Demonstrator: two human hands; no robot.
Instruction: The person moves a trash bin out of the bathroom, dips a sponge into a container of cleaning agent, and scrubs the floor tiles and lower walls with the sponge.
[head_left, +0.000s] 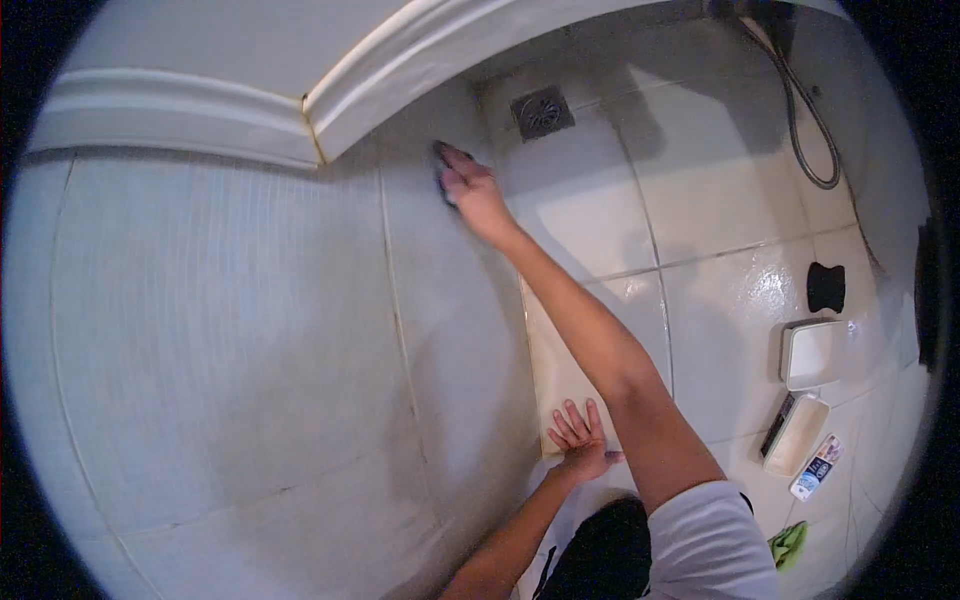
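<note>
My right hand (468, 190) is at the end of my outstretched arm, closed round a dark object (441, 150) pressed against the tiled wall (250, 300). Most of that object is hidden behind the fingers, so its kind cannot be made out. Lower down, my left hand (583, 445) lies with fingers spread on the pale floor tiles beside the foot of the wall, holding nothing.
A square drain (543, 112) sits in the floor near the top. On the right are a shower hose (801, 130), a black pad (826, 288), two white containers (815, 355) (798, 436), a printed package (817, 467) and a green cloth (788, 545). White moulding (200, 112) crosses the upper left.
</note>
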